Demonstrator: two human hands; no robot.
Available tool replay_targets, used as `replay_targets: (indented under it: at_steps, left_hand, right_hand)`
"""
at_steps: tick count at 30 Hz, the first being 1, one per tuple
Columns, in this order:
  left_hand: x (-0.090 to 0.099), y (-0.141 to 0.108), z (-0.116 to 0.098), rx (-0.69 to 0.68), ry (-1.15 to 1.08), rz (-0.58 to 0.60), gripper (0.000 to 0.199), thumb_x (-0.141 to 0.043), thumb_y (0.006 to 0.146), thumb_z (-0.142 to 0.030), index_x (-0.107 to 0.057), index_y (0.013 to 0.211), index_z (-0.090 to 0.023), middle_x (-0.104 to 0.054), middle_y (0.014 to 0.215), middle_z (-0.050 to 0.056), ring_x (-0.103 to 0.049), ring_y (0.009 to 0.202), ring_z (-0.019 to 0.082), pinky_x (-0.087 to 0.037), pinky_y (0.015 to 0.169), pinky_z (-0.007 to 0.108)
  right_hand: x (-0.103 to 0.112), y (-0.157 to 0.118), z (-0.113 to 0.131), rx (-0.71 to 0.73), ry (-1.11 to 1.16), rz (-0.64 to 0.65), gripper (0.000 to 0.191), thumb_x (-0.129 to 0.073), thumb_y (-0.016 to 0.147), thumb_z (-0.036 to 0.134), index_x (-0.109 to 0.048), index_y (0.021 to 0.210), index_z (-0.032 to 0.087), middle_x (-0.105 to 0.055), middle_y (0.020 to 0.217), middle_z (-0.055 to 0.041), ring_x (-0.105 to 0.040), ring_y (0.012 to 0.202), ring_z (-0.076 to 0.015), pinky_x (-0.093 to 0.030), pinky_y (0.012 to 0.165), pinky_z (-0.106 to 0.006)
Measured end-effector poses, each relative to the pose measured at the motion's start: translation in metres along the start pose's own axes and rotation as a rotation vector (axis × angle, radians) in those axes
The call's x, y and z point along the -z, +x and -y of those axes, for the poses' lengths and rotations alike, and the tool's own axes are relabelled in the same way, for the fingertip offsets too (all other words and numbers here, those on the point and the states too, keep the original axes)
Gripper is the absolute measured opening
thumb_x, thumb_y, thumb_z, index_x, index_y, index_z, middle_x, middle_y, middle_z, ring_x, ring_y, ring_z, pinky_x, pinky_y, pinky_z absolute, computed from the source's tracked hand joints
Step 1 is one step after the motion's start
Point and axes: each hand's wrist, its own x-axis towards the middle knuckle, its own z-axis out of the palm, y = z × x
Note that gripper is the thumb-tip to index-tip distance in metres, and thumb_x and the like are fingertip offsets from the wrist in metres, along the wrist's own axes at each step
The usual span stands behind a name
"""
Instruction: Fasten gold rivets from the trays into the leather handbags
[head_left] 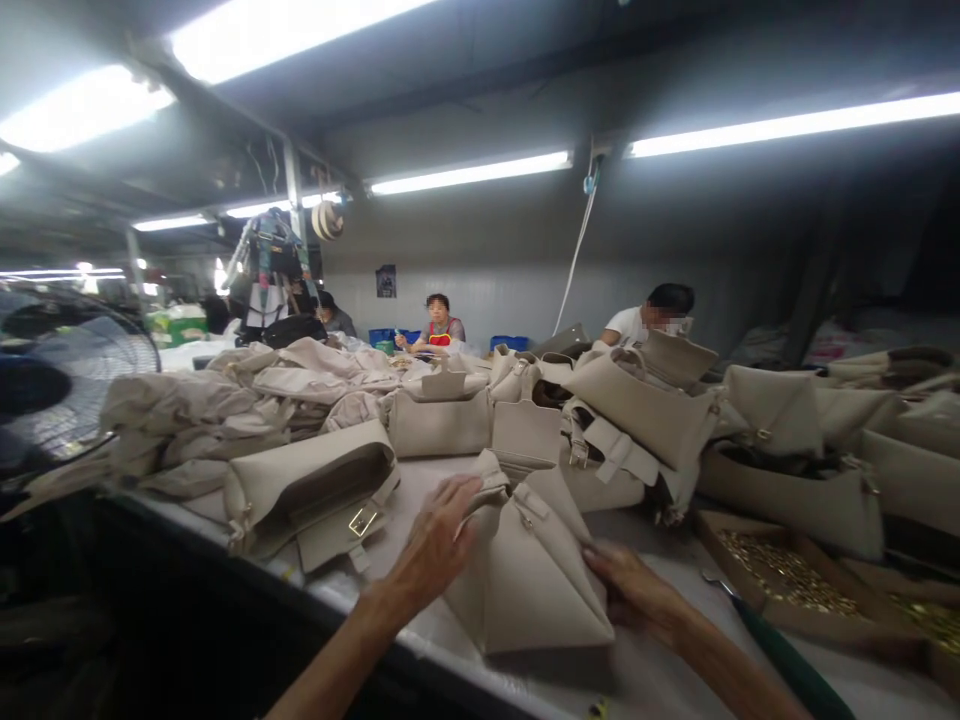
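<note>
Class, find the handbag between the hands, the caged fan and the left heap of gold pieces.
Beige handbag (536, 590): head view, near panel.
Caged fan (34, 388): head view, hub.
Left gold heap (791, 573): head view, middle.

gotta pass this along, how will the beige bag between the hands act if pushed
The beige bag is probably fairly stiff, since it has a flat-sided, crisp-edged shape. It seems unlikely to roll, being broad at the bottom and tapered above. Its matte surface suggests it isn't very slippery.

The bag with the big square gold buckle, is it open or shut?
Open. The bag gapes, and its shadowed inside shows above the gold buckle.
</note>
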Motion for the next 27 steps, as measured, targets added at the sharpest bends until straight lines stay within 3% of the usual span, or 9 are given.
replay_targets:
  at_steps: [3,6,8,11,15,19,23,27]
  left_hand:
    - [-0.013,0.031,-0.012,-0.070,0.124,0.176,0.056,-0.039,0.078,-0.005,-0.042,0.133,-0.019,-0.048,0.136,0.010,-0.038,0.128,0.023,-0.034,0.108,0.046]
    - [-0.027,0.056,-0.009,-0.107,0.176,0.304,0.060,-0.039,0.073,-0.002,-0.042,0.130,-0.018,-0.049,0.134,0.010,-0.037,0.128,0.023,-0.035,0.106,0.043]
    - [-0.033,0.069,-0.005,-0.130,0.180,0.365,0.057,-0.041,0.071,-0.001,-0.047,0.124,-0.019,-0.055,0.125,0.010,-0.041,0.124,0.023,-0.038,0.103,0.042]
    - [-0.036,0.081,0.000,-0.155,0.223,0.462,0.045,-0.044,0.070,-0.002,-0.057,0.108,-0.022,-0.061,0.110,0.008,-0.048,0.112,0.024,-0.042,0.097,0.042]
    - [-0.035,0.086,-0.001,-0.161,0.337,0.575,0.037,-0.051,0.063,0.001,-0.060,0.092,-0.020,-0.058,0.106,0.011,-0.047,0.103,0.028,-0.046,0.086,0.045]
    - [-0.030,0.085,-0.005,-0.151,0.422,0.603,0.035,-0.052,0.060,0.004,-0.061,0.087,-0.017,-0.054,0.107,0.014,-0.042,0.103,0.033,-0.045,0.081,0.051]
    - [-0.008,0.086,0.003,-0.135,0.412,0.565,0.027,-0.051,0.060,0.003,-0.059,0.075,-0.018,-0.051,0.102,0.012,-0.041,0.098,0.030,-0.045,0.078,0.044]
    - [0.032,0.078,0.026,-0.109,0.352,0.418,0.025,-0.044,0.061,0.003,-0.054,0.070,-0.018,-0.051,0.091,0.007,-0.043,0.092,0.024,-0.041,0.084,0.040]
  right_hand:
    - [0.012,-0.003,0.012,0.147,-0.588,-0.215,0.017,-0.061,0.077,0.033,-0.059,0.075,0.016,-0.062,0.062,-0.0061,-0.063,0.062,-0.0237,-0.047,0.054,-0.029]
    - [0.014,-0.010,0.043,0.300,-0.779,-0.340,0.005,-0.058,0.079,0.022,-0.060,0.081,0.018,-0.064,0.076,-0.0082,-0.062,0.085,-0.0265,-0.045,0.076,-0.033]
    - [0.003,-0.013,0.067,0.457,-0.937,-0.332,0.014,-0.049,0.086,0.020,-0.061,0.093,0.018,-0.065,0.092,-0.0102,-0.060,0.094,-0.0259,-0.042,0.083,-0.035]
    - [-0.022,-0.007,0.097,0.622,-1.132,-0.196,0.029,-0.038,0.087,0.009,-0.059,0.108,0.014,-0.064,0.103,-0.0116,-0.059,0.096,-0.0226,-0.042,0.084,-0.032]
    - [-0.047,0.021,0.111,0.641,-1.152,0.011,0.032,-0.046,0.080,0.005,-0.060,0.108,0.013,-0.064,0.106,-0.0107,-0.059,0.096,-0.0201,-0.043,0.083,-0.027]
    - [-0.050,0.041,0.113,0.649,-1.153,0.157,0.023,-0.063,0.078,0.024,-0.063,0.098,0.014,-0.066,0.094,-0.0063,-0.059,0.084,-0.0185,-0.043,0.074,-0.024]
    - [-0.033,0.036,0.120,0.661,-1.162,0.114,0.031,-0.057,0.084,0.044,-0.064,0.077,0.015,-0.059,0.077,-0.0041,-0.053,0.070,-0.0163,-0.039,0.065,-0.025]
    - [0.003,0.013,0.122,0.768,-1.041,-0.114,0.047,-0.042,0.092,0.043,-0.049,0.054,0.015,-0.047,0.067,-0.0014,-0.046,0.063,-0.0127,-0.034,0.061,-0.025]
